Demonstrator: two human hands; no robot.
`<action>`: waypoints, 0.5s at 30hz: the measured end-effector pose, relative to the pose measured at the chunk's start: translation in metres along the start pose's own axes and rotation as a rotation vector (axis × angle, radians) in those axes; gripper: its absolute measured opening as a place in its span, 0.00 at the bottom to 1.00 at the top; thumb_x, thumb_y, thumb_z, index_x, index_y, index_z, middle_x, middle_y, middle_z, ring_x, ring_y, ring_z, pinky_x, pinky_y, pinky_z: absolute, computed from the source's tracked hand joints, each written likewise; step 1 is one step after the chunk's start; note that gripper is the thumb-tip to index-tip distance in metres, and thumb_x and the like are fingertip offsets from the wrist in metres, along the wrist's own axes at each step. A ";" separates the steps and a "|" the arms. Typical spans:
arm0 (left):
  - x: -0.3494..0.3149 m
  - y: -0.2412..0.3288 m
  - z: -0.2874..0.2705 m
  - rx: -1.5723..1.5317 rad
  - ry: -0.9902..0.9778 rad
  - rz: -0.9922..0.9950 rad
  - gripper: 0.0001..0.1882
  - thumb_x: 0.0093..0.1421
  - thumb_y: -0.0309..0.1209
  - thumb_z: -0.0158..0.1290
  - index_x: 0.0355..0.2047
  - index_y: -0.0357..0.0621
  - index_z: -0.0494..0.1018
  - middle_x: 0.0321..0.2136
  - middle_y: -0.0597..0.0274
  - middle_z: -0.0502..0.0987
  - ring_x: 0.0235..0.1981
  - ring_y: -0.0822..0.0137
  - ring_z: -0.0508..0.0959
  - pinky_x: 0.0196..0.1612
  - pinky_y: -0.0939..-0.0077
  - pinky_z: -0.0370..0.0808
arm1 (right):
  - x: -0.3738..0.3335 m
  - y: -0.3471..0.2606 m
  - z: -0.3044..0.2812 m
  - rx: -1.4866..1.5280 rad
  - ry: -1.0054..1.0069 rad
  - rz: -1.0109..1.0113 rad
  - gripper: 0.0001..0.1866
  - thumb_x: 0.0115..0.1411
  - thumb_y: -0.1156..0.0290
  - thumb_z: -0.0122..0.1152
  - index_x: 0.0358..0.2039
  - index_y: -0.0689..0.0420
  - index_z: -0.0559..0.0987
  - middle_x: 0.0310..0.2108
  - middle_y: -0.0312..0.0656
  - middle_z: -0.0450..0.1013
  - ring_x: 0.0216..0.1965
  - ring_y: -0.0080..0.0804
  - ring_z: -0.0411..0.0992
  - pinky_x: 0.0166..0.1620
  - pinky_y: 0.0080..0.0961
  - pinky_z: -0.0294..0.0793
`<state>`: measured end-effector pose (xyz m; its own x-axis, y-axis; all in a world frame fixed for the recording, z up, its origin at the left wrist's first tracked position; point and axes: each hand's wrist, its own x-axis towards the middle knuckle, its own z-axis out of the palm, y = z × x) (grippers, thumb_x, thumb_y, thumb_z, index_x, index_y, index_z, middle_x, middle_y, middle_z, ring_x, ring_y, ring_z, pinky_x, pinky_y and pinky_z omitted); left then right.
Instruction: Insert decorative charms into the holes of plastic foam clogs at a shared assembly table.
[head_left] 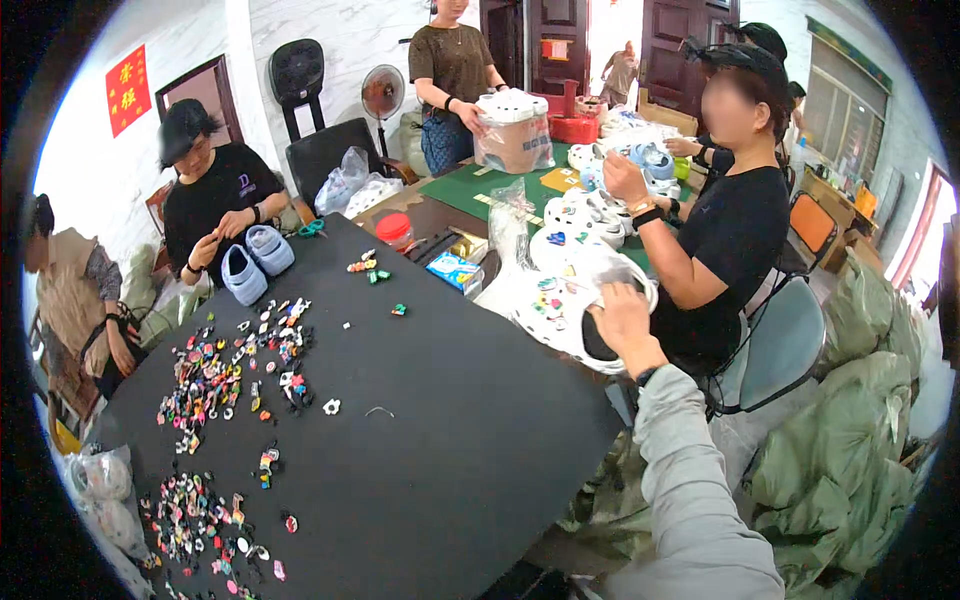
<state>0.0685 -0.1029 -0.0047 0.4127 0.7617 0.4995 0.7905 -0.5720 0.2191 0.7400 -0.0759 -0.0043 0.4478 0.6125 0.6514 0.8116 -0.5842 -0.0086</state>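
My right hand [622, 318] reaches out to the far right, in a grey sleeve with a dark wristband. Its fingers curl over a white clog [568, 333] with a dark inside, at the table's right edge. Colourful charms [547, 285] sit on the white footwear beside the hand. My left hand is not in view. Loose charms lie on the black table [430, 470] in two heaps, an upper heap [205, 375] and a lower heap [195, 520]. A white flower-shaped charm [331, 407] lies apart from them.
Light-blue clogs [246, 273] and green-handled scissors [313, 229] lie near a co-worker at left. A red-lidded jar [395, 231] and a blue-and-white packet [455, 269] stand farther back. Another person sits close at right, beside a chair [778, 340] and green sacks [835, 440].
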 end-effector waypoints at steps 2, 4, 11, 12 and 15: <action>0.002 0.001 0.001 -0.011 -0.007 0.006 0.06 0.55 0.23 0.53 0.33 0.35 0.75 0.39 0.45 0.77 0.43 0.45 0.76 0.50 0.53 0.71 | 0.012 -0.002 0.009 0.046 0.018 0.004 0.16 0.51 0.61 0.61 0.38 0.56 0.76 0.36 0.42 0.73 0.42 0.42 0.71 0.42 0.43 0.69; 0.002 -0.002 0.001 -0.011 -0.014 -0.003 0.06 0.55 0.23 0.53 0.34 0.35 0.75 0.39 0.44 0.77 0.43 0.45 0.76 0.50 0.52 0.71 | 0.021 -0.012 0.017 0.034 -0.127 -0.090 0.14 0.51 0.63 0.61 0.37 0.55 0.77 0.34 0.43 0.74 0.41 0.43 0.71 0.42 0.43 0.70; 0.003 -0.002 0.001 -0.012 0.026 0.010 0.06 0.55 0.23 0.53 0.34 0.35 0.75 0.39 0.44 0.78 0.42 0.45 0.76 0.49 0.53 0.71 | 0.004 -0.037 -0.008 0.068 -0.404 -0.177 0.12 0.54 0.63 0.59 0.34 0.57 0.77 0.33 0.45 0.74 0.43 0.44 0.71 0.44 0.42 0.72; 0.004 -0.001 0.001 -0.006 0.026 0.020 0.06 0.55 0.23 0.53 0.34 0.35 0.75 0.38 0.45 0.78 0.42 0.45 0.76 0.49 0.53 0.72 | 0.003 -0.036 -0.018 0.057 -0.412 -0.185 0.12 0.53 0.63 0.60 0.33 0.57 0.77 0.32 0.45 0.74 0.41 0.44 0.72 0.44 0.40 0.72; 0.006 0.000 0.002 -0.018 0.048 0.073 0.06 0.56 0.24 0.53 0.34 0.35 0.75 0.38 0.45 0.78 0.41 0.45 0.77 0.47 0.54 0.73 | -0.004 -0.034 -0.054 0.090 -0.369 -0.176 0.11 0.54 0.63 0.60 0.32 0.57 0.77 0.32 0.45 0.74 0.40 0.44 0.72 0.44 0.39 0.71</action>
<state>0.0718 -0.0983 -0.0034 0.4462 0.7028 0.5541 0.7509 -0.6309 0.1955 0.6899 -0.0871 0.0338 0.3901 0.8581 0.3338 0.9101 -0.4145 0.0018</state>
